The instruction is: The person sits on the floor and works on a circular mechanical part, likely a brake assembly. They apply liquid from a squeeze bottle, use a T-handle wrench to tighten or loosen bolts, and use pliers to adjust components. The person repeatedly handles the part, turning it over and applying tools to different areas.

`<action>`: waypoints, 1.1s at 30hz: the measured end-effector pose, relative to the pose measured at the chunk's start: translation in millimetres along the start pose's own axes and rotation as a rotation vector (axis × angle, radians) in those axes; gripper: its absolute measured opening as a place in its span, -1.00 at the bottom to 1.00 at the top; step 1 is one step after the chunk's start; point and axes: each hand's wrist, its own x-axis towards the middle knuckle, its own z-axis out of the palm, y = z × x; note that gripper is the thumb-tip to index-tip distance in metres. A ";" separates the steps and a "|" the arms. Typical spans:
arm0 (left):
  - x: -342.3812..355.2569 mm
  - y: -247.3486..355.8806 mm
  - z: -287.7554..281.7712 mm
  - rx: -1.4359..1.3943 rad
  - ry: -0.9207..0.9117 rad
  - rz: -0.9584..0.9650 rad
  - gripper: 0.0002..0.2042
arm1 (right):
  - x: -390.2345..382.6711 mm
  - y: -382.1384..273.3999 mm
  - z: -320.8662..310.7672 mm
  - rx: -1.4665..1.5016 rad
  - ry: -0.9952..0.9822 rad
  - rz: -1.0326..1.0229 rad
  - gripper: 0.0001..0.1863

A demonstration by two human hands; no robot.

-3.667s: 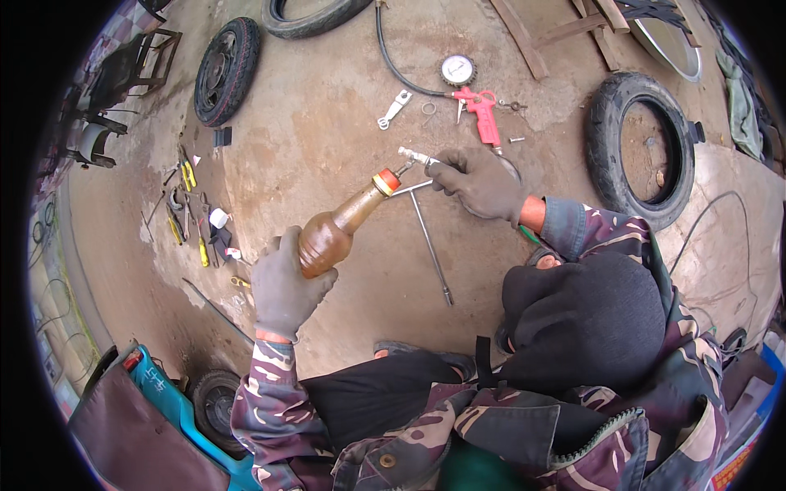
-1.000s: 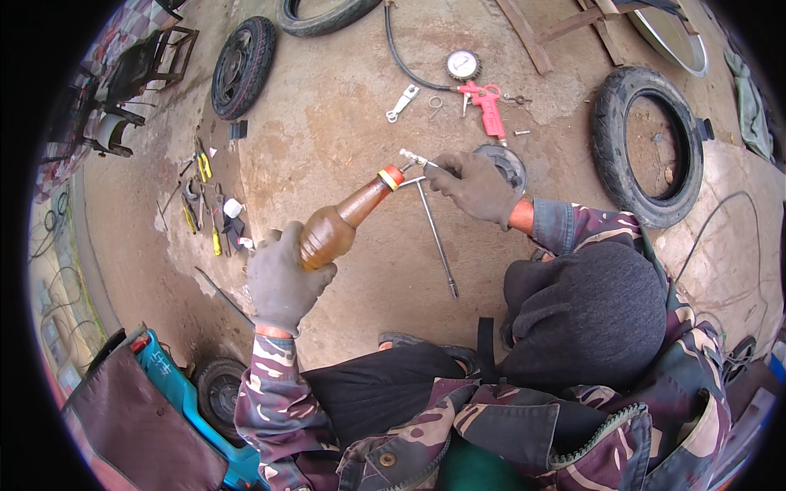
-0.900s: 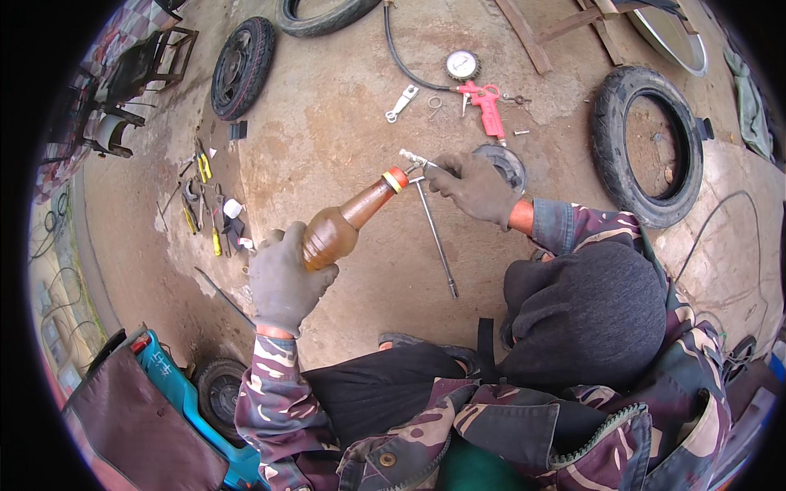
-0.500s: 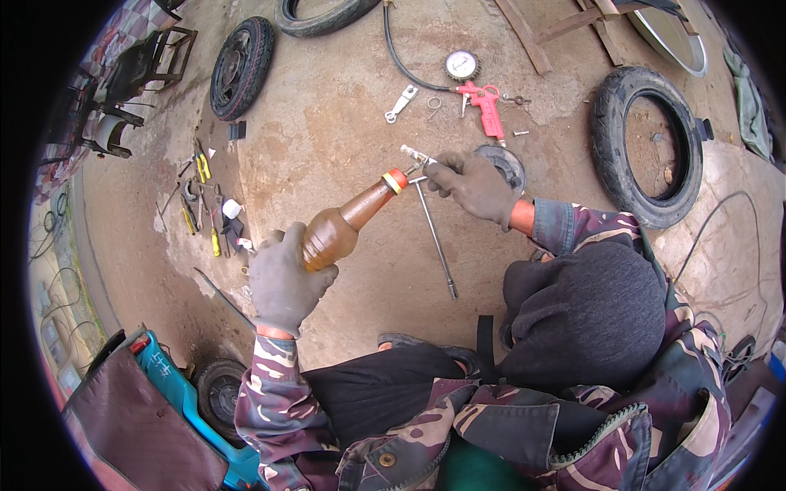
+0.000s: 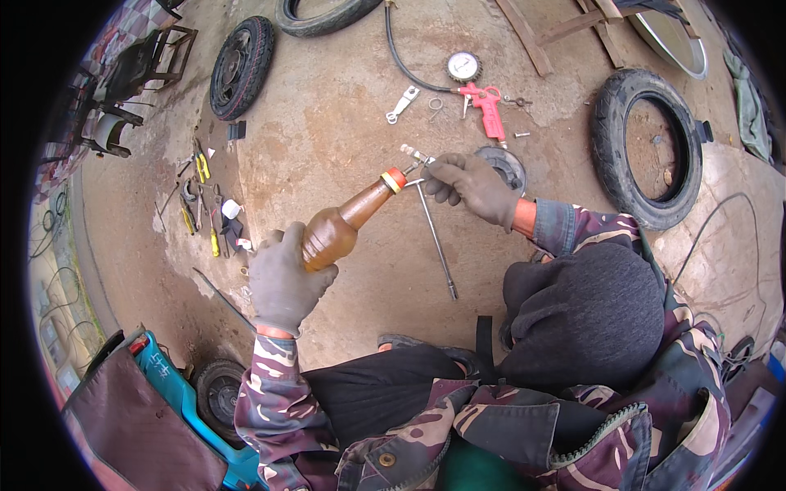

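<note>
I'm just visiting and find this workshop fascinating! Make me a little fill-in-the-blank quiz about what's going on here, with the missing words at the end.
1. The left hand wears a grey ______.
2. It holds a brown bottle, while the small metal piece near the bottle's red top is held by the ______ hand.
3. The uppermost pliers have ______ handles.
4. The round gauge lies to the ______ of the big tyre at the picture's right.

Missing words: glove; right; yellow; left.

One bottle (image 5: 342,219) — two gloves (image 5: 286,282)
</note>
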 end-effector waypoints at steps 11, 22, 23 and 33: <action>0.1 0.5 2.4 -0.019 0.018 -0.005 -0.37 | 13.3 19.1 -1.3 0.551 -0.098 0.149 -0.65; 3.8 2.2 4.0 -0.025 0.024 0.011 -0.37 | 15.5 25.4 -10.9 0.837 -0.302 0.237 -0.72; 4.1 2.1 4.0 -0.036 0.034 0.017 -0.37 | 16.1 25.9 -11.3 0.854 -0.322 0.235 -0.72; 7.9 0.4 -2.0 -0.046 0.027 0.005 -0.35 | 7.3 2.2 -10.4 -0.475 0.082 -0.212 -0.64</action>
